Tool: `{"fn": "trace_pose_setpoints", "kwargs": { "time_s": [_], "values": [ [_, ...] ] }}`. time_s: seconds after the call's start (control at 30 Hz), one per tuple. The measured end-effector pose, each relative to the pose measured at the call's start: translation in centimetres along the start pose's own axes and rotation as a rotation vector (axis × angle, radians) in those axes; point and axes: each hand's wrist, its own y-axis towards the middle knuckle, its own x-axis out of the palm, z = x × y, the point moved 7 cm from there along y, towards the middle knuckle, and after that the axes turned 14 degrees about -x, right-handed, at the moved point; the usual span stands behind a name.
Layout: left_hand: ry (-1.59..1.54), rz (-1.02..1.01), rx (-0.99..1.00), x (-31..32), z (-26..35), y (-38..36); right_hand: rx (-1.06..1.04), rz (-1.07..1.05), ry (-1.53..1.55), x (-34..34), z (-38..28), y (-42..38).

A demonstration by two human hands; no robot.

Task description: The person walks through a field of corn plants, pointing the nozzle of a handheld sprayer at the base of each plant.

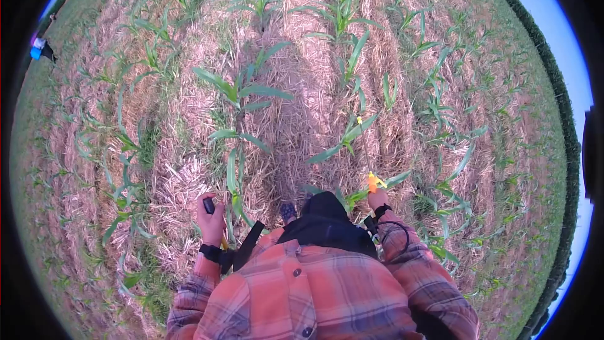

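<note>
My left hand (212, 221) is closed around a small black object (209, 205), whose end sticks up by the thumb. Below that hand, a bit of yellow-orange shows near the wrist. My right hand (378, 200) grips the orange and yellow handle (374, 182) of a thin rod. The rod points forward and ends in a small yellow tip (360, 120), close beside the leaves of a young corn plant (347, 141). Dark bands circle both wrists, and a black cable loops at the right forearm.
Rows of young corn (236, 93) run forward through straw-covered soil (305, 88). One shoe (288, 211) shows between rows. Black straps hang near my chest. Another person (43, 49) is far off at the upper left. A hedge line (563, 101) borders the right side.
</note>
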Motion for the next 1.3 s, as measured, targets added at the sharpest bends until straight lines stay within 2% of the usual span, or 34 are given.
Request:
{"fn": "trace_pose_setpoints", "kwargs": {
  "time_s": [0.07, 0.13, 0.27, 0.37, 0.43, 0.47, 0.53, 0.6, 0.7, 0.93, 0.97, 1.0, 1.03, 1.07, 1.13, 1.2, 1.3],
  "values": [
    [0.050, 0.058, -0.006, -0.3, 0.0, 0.5, 0.046, 0.040, 0.005, -0.2, 0.5, 1.0],
    [0.045, 0.061, -0.017, -0.2, 1.0, 0.6, -0.002, 0.073, 0.023, 0.1, -0.8, 2.0],
    [0.038, 0.120, 0.027, -0.5, 2.2, 1.3, 0.004, -0.029, 0.028, 3.6, -2.0, 4.7],
    [-0.002, 0.160, 0.050, 0.2, 3.4, 2.4, -0.087, -0.132, 0.048, 4.6, -6.5, 5.7],
    [0.021, 0.169, 0.052, 1.6, 4.7, 3.2, -0.380, -0.263, 0.036, 4.9, -10.2, 6.4],
    [0.043, 0.177, 0.044, 2.3, 5.2, 3.4, -0.375, -0.271, 0.041, 4.7, -10.8, 6.6],
    [0.100, 0.197, 0.072, 3.9, 6.3, 4.5, -0.513, -0.483, 0.167, 4.4, -14.0, 6.9],
    [0.051, 0.140, 0.059, 5.9, 7.0, 5.4, -0.503, -0.464, 0.194, 3.3, -15.3, 7.8],
    [0.052, 0.126, 0.063, 8.6, 8.7, 6.7, -0.677, -0.657, 0.179, 4.3, -17.6, 9.6],
    [0.078, 0.114, 0.087, 12.4, 11.2, 9.0, -0.676, -0.648, 0.234, 2.9, -16.0, 14.4],
    [0.087, 0.108, 0.068, 12.8, 11.4, 9.3, -0.598, -0.625, 0.271, 2.5, -15.0, 15.2],
    [0.094, 0.104, 0.054, 13.4, 11.8, 9.6, -0.525, -0.597, 0.306, 1.9, -14.2, 16.3],
    [0.088, 0.098, 0.082, 14.0, 12.5, 9.8, -0.586, -0.459, 0.256, 1.3, -13.6, 17.3],
    [0.093, 0.096, 0.086, 14.7, 12.9, 10.0, -0.585, -0.455, 0.262, 1.6, -12.6, 18.4],
    [0.115, 0.114, 0.091, 16.0, 13.8, 10.5, -0.444, -0.401, 0.185, 1.8, -9.6, 20.8],
    [0.113, 0.095, 0.096, 17.1, 14.2, 11.1, -0.449, -0.357, 0.178, 1.5, -8.2, 23.1],
    [0.142, 0.116, 0.095, 17.9, 14.5, 11.7, -0.247, -0.170, 0.119, -0.7, -6.4, 26.2]
  ]
}}
